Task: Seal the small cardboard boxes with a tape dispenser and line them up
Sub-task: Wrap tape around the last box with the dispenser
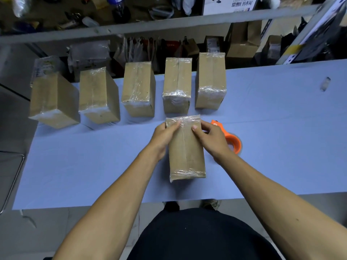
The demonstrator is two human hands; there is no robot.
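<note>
A small cardboard box (pixel 185 158) stands on the blue table (pixel 93 166) in front of me, with clear tape over its top and bottom ends. My left hand (pixel 163 136) grips its upper left side, thumb on the front face. My right hand (pixel 212 137) holds the upper right side, thumb pressed on the taped top. An orange tape dispenser (pixel 232 139) lies on the table just right of the box, partly hidden behind my right hand. Several taped boxes (pixel 139 89) stand in a row along the table's far edge.
A small scrap of tape (pixel 325 83) lies at the far right of the table. Behind the table are shelves with bags, cartons (pixel 244 42) and bottles. A grey surface with a metal rail (pixel 13 182) sits to the left.
</note>
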